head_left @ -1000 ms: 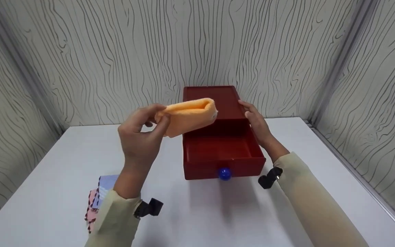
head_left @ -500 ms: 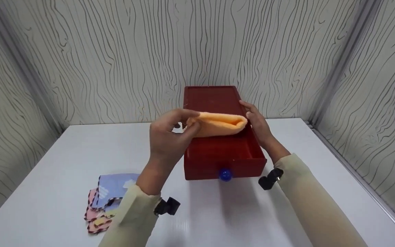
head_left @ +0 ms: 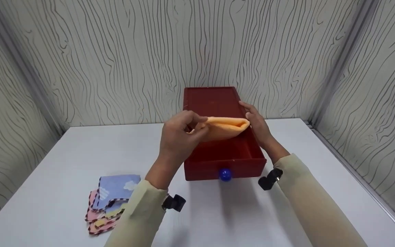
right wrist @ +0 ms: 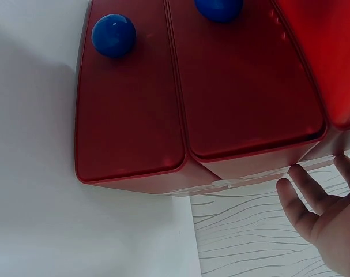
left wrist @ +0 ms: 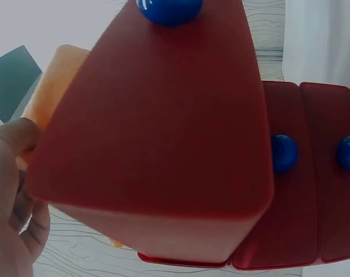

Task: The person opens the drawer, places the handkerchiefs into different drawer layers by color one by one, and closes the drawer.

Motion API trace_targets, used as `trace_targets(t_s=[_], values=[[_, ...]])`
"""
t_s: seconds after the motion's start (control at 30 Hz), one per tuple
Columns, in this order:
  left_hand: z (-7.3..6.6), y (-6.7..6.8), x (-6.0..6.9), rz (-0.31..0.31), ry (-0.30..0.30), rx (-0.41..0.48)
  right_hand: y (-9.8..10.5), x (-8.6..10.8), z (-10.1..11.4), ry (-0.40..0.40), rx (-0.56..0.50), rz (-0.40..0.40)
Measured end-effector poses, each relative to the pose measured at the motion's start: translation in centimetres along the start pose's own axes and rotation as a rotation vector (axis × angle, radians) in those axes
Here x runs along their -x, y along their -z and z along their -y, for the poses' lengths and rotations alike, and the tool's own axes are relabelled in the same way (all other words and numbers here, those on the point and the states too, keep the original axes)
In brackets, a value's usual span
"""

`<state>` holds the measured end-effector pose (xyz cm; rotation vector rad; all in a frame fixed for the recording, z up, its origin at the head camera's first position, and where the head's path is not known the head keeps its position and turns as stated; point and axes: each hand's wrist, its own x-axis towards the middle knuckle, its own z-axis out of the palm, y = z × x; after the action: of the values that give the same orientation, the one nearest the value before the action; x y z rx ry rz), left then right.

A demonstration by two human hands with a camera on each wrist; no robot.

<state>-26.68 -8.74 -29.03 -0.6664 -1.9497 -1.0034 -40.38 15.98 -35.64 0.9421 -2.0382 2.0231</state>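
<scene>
My left hand (head_left: 180,140) pinches a folded orange cloth (head_left: 226,128) between thumb and fingers. The cloth hangs over the back part of a pulled-out red drawer (head_left: 201,171) with a blue knob (head_left: 225,174). That drawer belongs to a red drawer cabinet (head_left: 211,99). Against the cabinet's right side rests my right hand (head_left: 260,127), its fingers extended; the right wrist view shows the fingertips (right wrist: 296,171) at the cabinet wall. In the left wrist view the drawer front (left wrist: 157,127) hides much of the cloth (left wrist: 62,75).
On the white table (head_left: 63,161), front left, lies a stack of blue and pink patterned cloths (head_left: 115,190) with striped edging. Two lower drawers with blue knobs (right wrist: 113,36) are closed below the pulled-out one. A wood-grain patterned wall (head_left: 132,61) stands behind the cabinet.
My left hand has carried the orange cloth rightward and lower, from the cabinet's left side to over the drawer. More of the cloth stack shows. The right hand has stayed in place.
</scene>
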Motion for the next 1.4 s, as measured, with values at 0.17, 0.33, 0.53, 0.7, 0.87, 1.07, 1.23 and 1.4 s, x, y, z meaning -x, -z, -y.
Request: trace_targets(t_s=[0.17, 0.33, 0.53, 0.7, 0.87, 1.07, 1.23, 1.4], values=[[0.5, -0.5, 0.1, 0.023, 0.033, 0.018, 0.0, 0.2, 0.0, -0.015, 0.016, -0.015], [0.8, -0.9, 0.2, 0.054, 0.067, -0.001, 0.1, 0.2, 0.0, -0.018, 0.009, -0.012], [1.4, -1.3, 0.5, 0.094, 0.118, -0.038, 0.0, 0.1, 0.0, -0.024, 0.019, -0.007], [1.7, -1.4, 0.6, 0.116, 0.146, -0.050, -0.1, 0.1, 0.2, -0.031, 0.016, -0.006], [1.7, -1.4, 0.5, 0.165, 0.179, -0.091, -0.2, -0.1, 0.2, -0.009, 0.015, -0.004], [1.9, -1.3, 0.3, 0.244, 0.185, -0.172, -0.2, -0.1, 0.3, -0.004, 0.034, -0.015], [1.9, -1.1, 0.4, 0.308, 0.204, -0.159, -0.1, 0.0, 0.1, 0.000, 0.052, -0.023], [2.0, -0.9, 0.6, 0.326, 0.163, -0.117, 0.0, 0.0, -0.2, 0.012, 0.051, -0.028]])
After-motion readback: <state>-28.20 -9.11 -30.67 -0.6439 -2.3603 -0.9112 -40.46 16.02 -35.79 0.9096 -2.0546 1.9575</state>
